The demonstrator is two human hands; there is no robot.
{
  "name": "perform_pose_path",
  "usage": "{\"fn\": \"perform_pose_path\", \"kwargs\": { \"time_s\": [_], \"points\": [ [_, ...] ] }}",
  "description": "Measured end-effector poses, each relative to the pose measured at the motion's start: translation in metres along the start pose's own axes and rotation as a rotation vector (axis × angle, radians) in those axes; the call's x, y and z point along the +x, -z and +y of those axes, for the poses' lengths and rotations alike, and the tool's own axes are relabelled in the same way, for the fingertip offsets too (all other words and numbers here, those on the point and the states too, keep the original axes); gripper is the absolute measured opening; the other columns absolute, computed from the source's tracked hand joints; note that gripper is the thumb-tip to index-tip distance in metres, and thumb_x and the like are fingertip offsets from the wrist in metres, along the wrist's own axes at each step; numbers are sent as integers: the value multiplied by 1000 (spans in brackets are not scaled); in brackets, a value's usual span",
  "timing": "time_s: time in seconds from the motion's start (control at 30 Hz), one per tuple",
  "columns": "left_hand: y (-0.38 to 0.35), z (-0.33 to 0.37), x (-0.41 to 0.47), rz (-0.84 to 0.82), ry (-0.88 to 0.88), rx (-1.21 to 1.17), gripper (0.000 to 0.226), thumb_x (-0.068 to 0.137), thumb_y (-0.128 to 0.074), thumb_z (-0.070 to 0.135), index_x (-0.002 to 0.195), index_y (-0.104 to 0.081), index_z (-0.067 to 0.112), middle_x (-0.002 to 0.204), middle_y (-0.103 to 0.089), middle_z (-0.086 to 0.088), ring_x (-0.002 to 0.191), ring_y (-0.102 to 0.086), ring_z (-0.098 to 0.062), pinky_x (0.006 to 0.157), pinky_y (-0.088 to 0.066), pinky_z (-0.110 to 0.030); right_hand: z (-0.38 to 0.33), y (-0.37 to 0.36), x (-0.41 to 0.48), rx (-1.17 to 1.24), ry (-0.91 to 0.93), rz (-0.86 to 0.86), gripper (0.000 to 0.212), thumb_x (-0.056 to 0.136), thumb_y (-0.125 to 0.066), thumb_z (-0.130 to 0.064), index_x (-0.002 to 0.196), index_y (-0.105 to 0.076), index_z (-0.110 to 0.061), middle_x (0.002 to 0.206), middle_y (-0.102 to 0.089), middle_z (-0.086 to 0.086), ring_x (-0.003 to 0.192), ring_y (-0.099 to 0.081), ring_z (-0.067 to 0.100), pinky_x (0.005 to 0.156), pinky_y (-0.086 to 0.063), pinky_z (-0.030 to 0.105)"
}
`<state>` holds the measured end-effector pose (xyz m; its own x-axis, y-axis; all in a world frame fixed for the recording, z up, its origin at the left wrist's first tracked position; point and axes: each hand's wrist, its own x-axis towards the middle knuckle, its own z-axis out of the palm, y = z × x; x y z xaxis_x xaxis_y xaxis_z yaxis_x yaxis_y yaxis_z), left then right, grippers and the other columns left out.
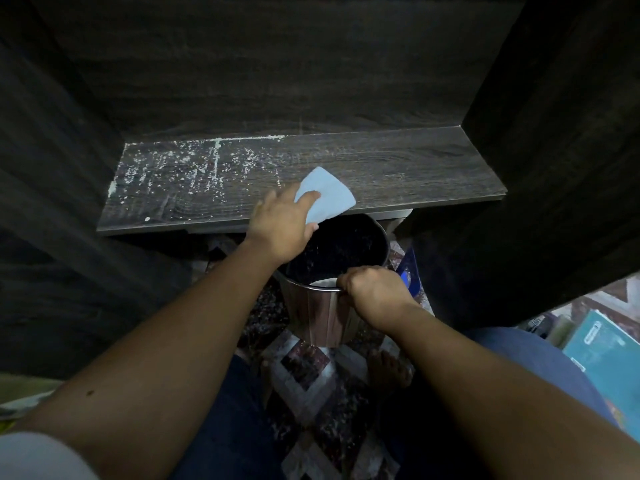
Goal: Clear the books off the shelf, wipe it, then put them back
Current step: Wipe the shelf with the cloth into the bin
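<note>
The dark wooden shelf (398, 171) holds no books; white dust and crumbs speckle its left half. My left hand (282, 225) presses a light blue cloth (327, 194) flat at the shelf's front edge, the cloth hanging partly over it. Just below that edge a shiny metal bin (320, 313) stands tilted under the cloth, with white crumbs inside. My right hand (372, 289) grips the bin's near rim. Several books (602, 355) lie on the floor at the far right, a teal cover on top.
Dark cabinet walls (554, 168) close in on both sides and behind the shelf. A patterned rug (311, 382) covers the floor, sprinkled with white bits. My bare foot (389, 370) and blue-clad knees are below the bin.
</note>
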<state>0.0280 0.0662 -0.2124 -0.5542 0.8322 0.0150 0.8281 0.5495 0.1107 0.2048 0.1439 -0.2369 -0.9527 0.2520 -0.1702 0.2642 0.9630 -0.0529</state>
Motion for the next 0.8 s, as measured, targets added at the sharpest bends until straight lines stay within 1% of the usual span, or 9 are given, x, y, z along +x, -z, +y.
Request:
{"fn": "perform_pose_path", "kwargs": {
  "time_s": [0.07,0.17,0.23,0.43,0.5,0.6,0.63,0.73,0.8],
  "points": [
    [2,6,-6,15,-30,-31,55,95,-51,36,147,-34,30,149,-33,-5,127,-34,-34,102,-37,-45,-1,0,0,-4,0,-3,24,95,-47,-19,115,-61,-16,115,-62,6,106,-59,30,80,-46,36],
    [3,11,-15,0,-109,-176,49,93,-56,29,141,-45,26,134,-46,-7,118,-45,-32,99,-39,-39,-2,2,-3,-21,14,-7,25,95,-45,-16,115,-60,-15,116,-61,6,106,-58,29,80,-45,34],
    [5,10,-20,45,-139,-241,47,91,-58,25,138,-51,25,128,-49,-6,114,-48,-31,97,-41,-40,-1,3,-6,-16,16,-16,25,95,-45,-14,115,-60,-15,116,-61,6,106,-58,30,79,-44,34],
    [14,2,-25,449,-100,-226,53,85,-67,19,135,-52,21,133,-47,-12,112,-47,-36,91,-46,-46,2,5,-9,-12,12,-21,28,94,-43,-12,117,-59,-15,118,-61,7,107,-58,30,82,-45,35],
    [10,2,-25,407,-86,-161,55,85,-67,21,137,-50,23,136,-45,-10,112,-46,-35,89,-46,-46,2,4,-8,-9,8,-19,27,94,-45,-13,116,-60,-16,117,-61,6,105,-58,31,82,-46,36],
    [-4,3,-25,165,-67,-117,50,90,-61,25,138,-48,27,139,-42,-6,117,-42,-31,92,-46,-46,2,4,-8,-5,7,-14,25,93,-46,-12,113,-60,-15,114,-62,8,103,-58,31,83,-46,37],
    [-6,3,-26,165,-65,-133,50,90,-62,24,138,-49,26,138,-43,-6,117,-42,-31,92,-46,-46,1,5,-8,-4,10,-12,26,93,-46,-12,114,-60,-14,114,-61,8,103,-58,32,82,-45,37],
    [-5,2,-25,342,-64,-161,54,83,-67,19,135,-52,22,134,-48,-7,112,-46,-32,86,-47,-45,1,5,-6,1,26,9,25,95,-46,-13,114,-61,-12,114,-61,9,104,-57,32,81,-43,35],
    [-6,-1,-26,334,-63,-158,51,83,-67,21,133,-54,22,133,-49,-6,112,-46,-31,86,-48,-45,1,4,-4,-5,40,13,23,95,-47,-15,113,-61,-12,114,-62,9,104,-57,31,82,-42,34]
  ]
}}
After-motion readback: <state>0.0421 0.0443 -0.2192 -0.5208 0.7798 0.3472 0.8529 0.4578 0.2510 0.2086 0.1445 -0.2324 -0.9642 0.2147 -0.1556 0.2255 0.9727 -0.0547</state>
